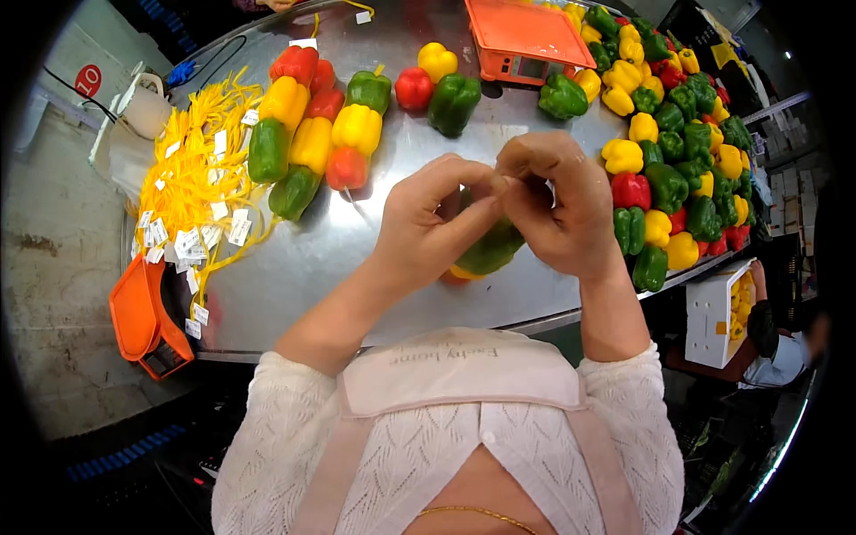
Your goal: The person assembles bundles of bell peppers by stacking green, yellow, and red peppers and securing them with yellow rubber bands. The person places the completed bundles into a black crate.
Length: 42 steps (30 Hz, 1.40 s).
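Above the near middle of the metal table, my left hand (432, 218) and my right hand (566, 201) meet with thumbs and fingers pinched together. Whatever their fingertips grip is too small or hidden to make out. Right below them lies a green bell pepper (490, 250), partly covered by the hands. A bit of yellow and red-orange shows at its lower left edge. Farther left lie three rows of bell peppers in red, yellow and green, among them a yellow pepper (357, 130). Beyond my hands sit a loose red pepper (414, 89), a yellow pepper (437, 61) and a green pepper (455, 105).
Yellow mesh strips with white tags (205, 169) are heaped at the left. An orange scale (526, 40) stands at the back, another orange scale (143, 312) at the left edge. Mixed peppers (669, 187) pile up on the right. Beyond, a person holds a white box (709, 312).
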Motion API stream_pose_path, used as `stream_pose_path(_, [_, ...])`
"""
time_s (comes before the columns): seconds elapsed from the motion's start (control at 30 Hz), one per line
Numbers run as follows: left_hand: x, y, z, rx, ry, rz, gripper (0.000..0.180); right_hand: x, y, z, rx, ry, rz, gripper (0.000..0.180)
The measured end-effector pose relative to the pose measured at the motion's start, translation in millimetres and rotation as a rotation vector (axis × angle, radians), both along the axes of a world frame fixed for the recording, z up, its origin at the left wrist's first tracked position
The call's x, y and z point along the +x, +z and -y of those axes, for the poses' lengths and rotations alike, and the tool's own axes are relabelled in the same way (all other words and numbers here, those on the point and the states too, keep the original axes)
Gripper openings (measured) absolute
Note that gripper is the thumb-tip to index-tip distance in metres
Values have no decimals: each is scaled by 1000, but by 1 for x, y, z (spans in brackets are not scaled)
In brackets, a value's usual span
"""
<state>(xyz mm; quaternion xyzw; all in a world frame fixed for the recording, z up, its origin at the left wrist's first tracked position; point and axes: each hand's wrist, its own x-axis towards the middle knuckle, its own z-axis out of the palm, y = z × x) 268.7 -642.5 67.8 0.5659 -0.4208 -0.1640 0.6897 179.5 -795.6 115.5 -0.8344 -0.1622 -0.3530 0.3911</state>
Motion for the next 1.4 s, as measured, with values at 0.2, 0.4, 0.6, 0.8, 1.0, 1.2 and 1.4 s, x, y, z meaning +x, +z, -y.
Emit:
stream_pose_path(0.2, [-1,-2,1,5,57,283,17,-1,-12,-14,86,-116,63,25])
stream_pose_path(0.4, [14,-51,-6,79,-153,91,74,5,-19,5,999,12,-37,22])
stream_pose_path(0.6, [-5,-112,19,282,-154,105,121,-7,-38,34,1226,-176,-40,24])
stream_pose_path(0.8, [-3,-86,25,476,-165,223,105,-32,-61,68,1349,-245,36,20])
stream_pose_path(1.0, [-5,-43,0,662,-129,280,94,-52,-105,88,1296,-269,-183,14])
stream_pose_path(1.2, [-34,-7,-28,790,-41,323,96,-56,-156,54,1534,13,-752,22])
stream_pose_path(1.4, [-105,31,-65,901,131,220,103,-64,-171,34,1247,557,-803,45])
